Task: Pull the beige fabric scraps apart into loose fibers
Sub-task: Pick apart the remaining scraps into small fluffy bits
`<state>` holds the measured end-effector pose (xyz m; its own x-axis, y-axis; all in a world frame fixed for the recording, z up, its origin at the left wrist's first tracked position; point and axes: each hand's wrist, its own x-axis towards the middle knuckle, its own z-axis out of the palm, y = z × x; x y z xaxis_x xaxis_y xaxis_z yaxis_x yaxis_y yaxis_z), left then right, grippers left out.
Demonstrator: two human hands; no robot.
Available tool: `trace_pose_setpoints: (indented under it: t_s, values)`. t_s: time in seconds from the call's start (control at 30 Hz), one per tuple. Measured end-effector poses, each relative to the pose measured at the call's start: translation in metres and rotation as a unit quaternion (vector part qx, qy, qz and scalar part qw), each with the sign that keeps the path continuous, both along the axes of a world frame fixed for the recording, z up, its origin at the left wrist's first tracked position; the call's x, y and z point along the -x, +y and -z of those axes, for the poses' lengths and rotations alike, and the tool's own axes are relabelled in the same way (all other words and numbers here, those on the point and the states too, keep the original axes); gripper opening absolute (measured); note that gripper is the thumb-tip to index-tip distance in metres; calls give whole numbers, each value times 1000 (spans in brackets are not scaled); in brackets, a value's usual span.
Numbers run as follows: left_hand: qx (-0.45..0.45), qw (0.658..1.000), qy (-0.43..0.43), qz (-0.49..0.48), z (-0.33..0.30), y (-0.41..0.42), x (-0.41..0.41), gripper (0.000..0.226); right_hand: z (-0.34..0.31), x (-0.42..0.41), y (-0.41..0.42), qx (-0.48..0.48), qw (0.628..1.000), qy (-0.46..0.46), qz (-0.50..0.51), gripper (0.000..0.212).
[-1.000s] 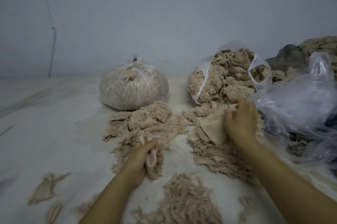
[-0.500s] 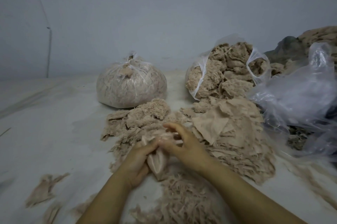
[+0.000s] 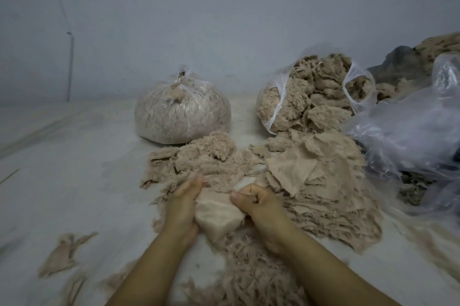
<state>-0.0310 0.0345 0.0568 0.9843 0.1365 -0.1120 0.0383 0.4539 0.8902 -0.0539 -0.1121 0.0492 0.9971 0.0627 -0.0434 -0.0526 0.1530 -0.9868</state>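
Observation:
A pale beige fabric scrap (image 3: 217,216) is stretched between my two hands just above the white surface. My left hand (image 3: 183,206) grips its left edge with curled fingers. My right hand (image 3: 258,202) grips its right edge, thumb on top. Behind the hands lies a fluffy heap of pulled fibers (image 3: 211,156). To the right sits a pile of flat beige scraps (image 3: 318,176). Loose shredded fibers (image 3: 251,270) lie below my wrists.
A tied clear bag of fibers (image 3: 181,113) stands at the back by the wall. An open bag of fibers (image 3: 311,104) sits right of it. Crumpled clear plastic (image 3: 410,131) fills the right side. Small scraps (image 3: 62,256) lie at the front left on the white sheet.
My right hand left the scrap pile on the right, came to the scrap in my left hand and took hold. Both hands now stretch it wider apart.

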Motion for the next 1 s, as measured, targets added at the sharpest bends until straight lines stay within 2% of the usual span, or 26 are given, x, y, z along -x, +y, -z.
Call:
trace_pose_setpoints:
  t_s: [0.07, 0.13, 0.2, 0.3, 0.37, 0.4, 0.47, 0.53, 0.57, 0.6, 0.63, 0.7, 0.8, 0.87, 0.97, 1.0]
  values:
    - [7, 1000, 1, -24, 0, 11, -5, 29, 0, -1, -5, -23, 999, 6, 23, 20]
    - [-28, 999, 3, 15, 0, 18, -6, 38, 1, -1, -7, -40, 999, -3, 35, 16]
    - [-122, 988, 27, 95, 1, 16, -2, 45, 2, -1, -7, -50, 997, -26, 54, 16]
    - [-329, 927, 49, 173, 4, 14, 3, 45, 1, -1, -5, -59, 992, -65, 89, 17]
    - [-399, 896, 46, 188, 5, 16, 3, 36, -1, 0, -5, -70, 989, -83, 102, 15]
    - [-415, 892, 30, 176, 6, 16, 2, 33, -2, 0, -7, -69, 988, -89, 104, 15]
    - [-423, 901, -49, 86, 6, 14, 1, 28, -2, 1, -8, -32, 991, -101, 84, 17]
    - [-382, 908, -170, 7, 2, 10, 4, 20, -1, 6, -7, 36, 991, -123, 32, 20]
    - [-361, 908, -213, 21, 0, 8, 7, 18, -1, 9, -4, 61, 989, -135, -5, 21]
    - [-358, 902, -234, 57, -1, 6, 9, 27, 0, 11, -2, 70, 987, -143, -38, 22]
    - [-373, 891, -241, 98, 0, 4, 11, 34, 1, 13, 1, 70, 986, -142, -55, 22]
    - [-412, 867, -253, 123, 2, -3, 14, 24, 1, 13, 6, 72, 988, -131, -33, 24]
    - [-377, 888, -254, 70, 7, -10, 13, 23, 1, 13, 12, 67, 992, -108, 11, 33]
    - [-380, 891, -246, 29, 8, -11, 10, 23, 4, 14, 13, 57, 994, -89, -22, 30]
    - [-377, 900, -209, -61, 8, -9, 3, 29, 5, 17, 16, 105, 989, -93, -46, 18]
    - [-373, 904, -188, -91, 7, -8, 1, 32, 5, 16, 16, 121, 986, -110, -32, 25]
